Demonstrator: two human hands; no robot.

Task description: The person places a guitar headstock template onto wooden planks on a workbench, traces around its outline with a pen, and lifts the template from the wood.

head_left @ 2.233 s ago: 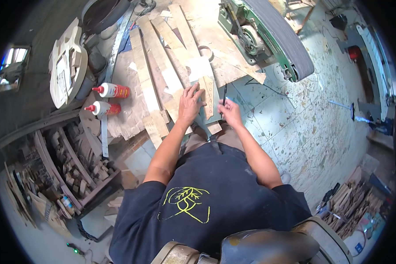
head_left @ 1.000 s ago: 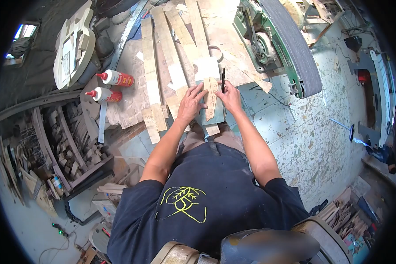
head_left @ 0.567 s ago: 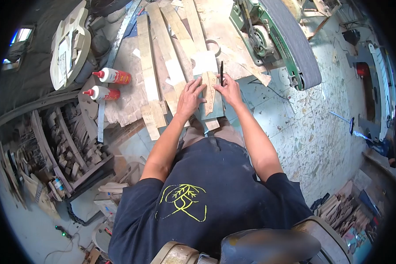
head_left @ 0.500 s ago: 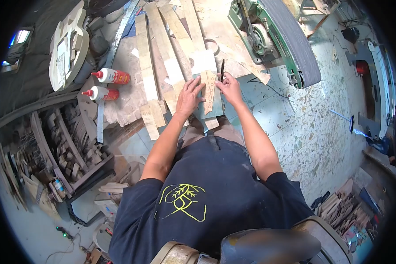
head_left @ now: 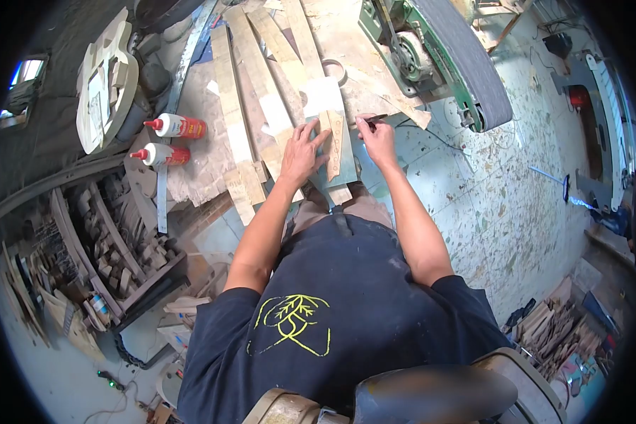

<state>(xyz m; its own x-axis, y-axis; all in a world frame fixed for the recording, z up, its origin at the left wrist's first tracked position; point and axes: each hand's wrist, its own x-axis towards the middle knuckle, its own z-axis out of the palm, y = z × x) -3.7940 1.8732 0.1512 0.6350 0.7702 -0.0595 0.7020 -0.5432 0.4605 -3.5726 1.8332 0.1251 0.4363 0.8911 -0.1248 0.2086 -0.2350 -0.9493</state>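
Far to the left of the left hand (head_left: 302, 153), and farther from the body, lies a pale guitar-shaped piece (head_left: 124, 92) bearing wood offcuts. Nearer that hand, but well apart from it, 2 red-capped glue bottles (head_left: 180, 126) (head_left: 164, 154) lie on their sides, presumably put there to be out of the way. Long wooden strips (head_left: 232, 99) run away beyond the hand, side by side or overlapping. The left hand itself is spread, its fingers and thumb at the left edge of the tan template (head_left: 334, 145), likely to stop it sliding on the greyish board (head_left: 348, 152) under it. The template lies just right of that hand: slim, angled, ragged-edged at its near end, with a row of small circles down its length, too small to tell if holes or marks. Right of it, clear of its edge, the right hand (head_left: 377, 143) pinches a dark pen (head_left: 376, 117), tilted nearly flat, tip pointing left. Beyond the right hand stands a green belt sander (head_left: 410, 53)
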